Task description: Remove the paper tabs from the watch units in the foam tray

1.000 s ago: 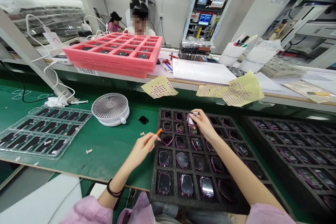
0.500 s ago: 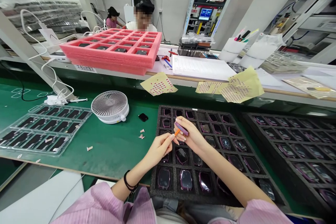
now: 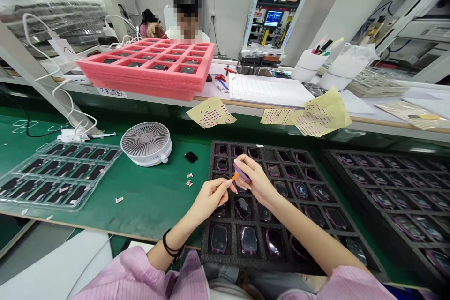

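My right hand is closed around a purple watch case, held up above the black foam tray. A thin orange stick is pinched between the thumb and fingers of my left hand, its far end meeting the edge of the case. My fingers partly cover the case, so the exact contact cannot be made out. Below my hands, several purple-framed watches with dark screens, such as one watch in the front row, lie in the tray's compartments.
A second foam tray of watches lies to the right. Left are a white fan, a loose black screen, small paper scraps and a clear tray of dark parts. Pink foam sits on the shelf; a person sits behind.
The orange stick and purple case have shifted slightly in my hands, the case tilting a little. Both hands keep their hold. The view has moved slightly.
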`<state>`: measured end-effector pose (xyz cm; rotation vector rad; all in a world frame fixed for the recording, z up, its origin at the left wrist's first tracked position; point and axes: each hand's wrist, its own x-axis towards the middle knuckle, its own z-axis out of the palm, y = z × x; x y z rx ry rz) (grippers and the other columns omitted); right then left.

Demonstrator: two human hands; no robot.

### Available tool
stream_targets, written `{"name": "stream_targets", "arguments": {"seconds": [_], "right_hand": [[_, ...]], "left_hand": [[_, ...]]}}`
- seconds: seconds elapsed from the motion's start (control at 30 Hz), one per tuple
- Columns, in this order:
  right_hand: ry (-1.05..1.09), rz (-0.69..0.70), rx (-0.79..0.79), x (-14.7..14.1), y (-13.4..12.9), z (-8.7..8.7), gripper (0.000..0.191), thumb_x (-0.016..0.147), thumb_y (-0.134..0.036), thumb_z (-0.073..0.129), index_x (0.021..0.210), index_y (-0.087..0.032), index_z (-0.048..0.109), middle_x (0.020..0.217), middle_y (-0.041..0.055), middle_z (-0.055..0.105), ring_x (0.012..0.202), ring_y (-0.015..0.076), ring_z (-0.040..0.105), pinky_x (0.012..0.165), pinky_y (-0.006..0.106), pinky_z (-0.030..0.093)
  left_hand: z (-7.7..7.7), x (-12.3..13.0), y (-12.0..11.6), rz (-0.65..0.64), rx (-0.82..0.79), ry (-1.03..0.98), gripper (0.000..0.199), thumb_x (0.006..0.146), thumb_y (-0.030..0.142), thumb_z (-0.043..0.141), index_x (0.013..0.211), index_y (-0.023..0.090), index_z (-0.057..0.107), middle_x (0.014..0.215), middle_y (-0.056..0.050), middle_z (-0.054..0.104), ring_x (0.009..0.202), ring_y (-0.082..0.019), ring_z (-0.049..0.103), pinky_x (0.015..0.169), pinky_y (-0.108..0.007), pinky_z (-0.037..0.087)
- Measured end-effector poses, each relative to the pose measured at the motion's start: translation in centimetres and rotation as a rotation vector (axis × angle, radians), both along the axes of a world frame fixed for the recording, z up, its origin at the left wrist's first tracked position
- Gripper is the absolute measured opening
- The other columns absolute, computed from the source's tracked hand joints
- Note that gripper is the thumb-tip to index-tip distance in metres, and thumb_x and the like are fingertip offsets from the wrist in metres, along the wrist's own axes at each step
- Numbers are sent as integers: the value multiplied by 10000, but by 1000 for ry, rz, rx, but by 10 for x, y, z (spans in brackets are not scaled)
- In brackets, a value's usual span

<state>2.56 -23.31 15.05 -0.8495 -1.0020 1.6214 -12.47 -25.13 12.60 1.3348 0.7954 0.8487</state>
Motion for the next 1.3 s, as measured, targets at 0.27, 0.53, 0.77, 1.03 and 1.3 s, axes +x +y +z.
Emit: {"name": "stream_targets", "arguments": {"seconds": [0.27, 0.53, 0.77, 1.03, 1.3], "right_hand": [[305, 80, -178, -8, 0, -5, 310, 740, -333, 728, 817, -219, 450, 457, -143, 358, 309, 4, 125, 326, 145, 160], [147, -14, -76, -13, -8, -17, 261, 814, -392, 636, 795, -225, 436, 480, -114, 430, 318, 26, 226, 328, 154, 208], [-516, -405, 234, 46, 43, -43, 276, 863, -522, 474, 918, -257, 420, 647, -79, 481, 395, 72, 371, 388, 205, 317], [-1141, -546, 311, 152, 109, -72, 268, 821, -473, 516, 745, -216, 515, 699, 34, 590, 675, 197, 542, 710, 347, 439], [-1498, -630, 200, 183, 93, -85, 276, 849, -378, 498, 844, -125, 607, 1021, 248, 598, 1089, 386, 474, 909, 527, 344]], "left_hand": [[-6, 6, -3, 47, -35, -104, 469, 832, 606, 508, 750, 146, 555, 406, 93, 371, 345, -34, 227, 363, -180, 175], [1, 13, 5, 146, -77, -115, 495, 745, 651, 588, 694, 171, 478, 408, 116, 307, 342, -24, 183, 344, -164, 154], [-13, -7, 14, 264, 16, 71, 445, 811, 602, 498, 656, 189, 442, 417, 96, 296, 370, -55, 242, 402, -189, 202], [-39, -77, 24, 357, 165, 708, 477, 814, 612, 427, 665, 178, 557, 503, 46, 384, 481, -113, 351, 511, -231, 270], [-46, -90, 25, 343, 185, 857, 470, 836, 565, 364, 688, 183, 595, 555, 1, 526, 542, -158, 480, 551, -241, 317]]}}
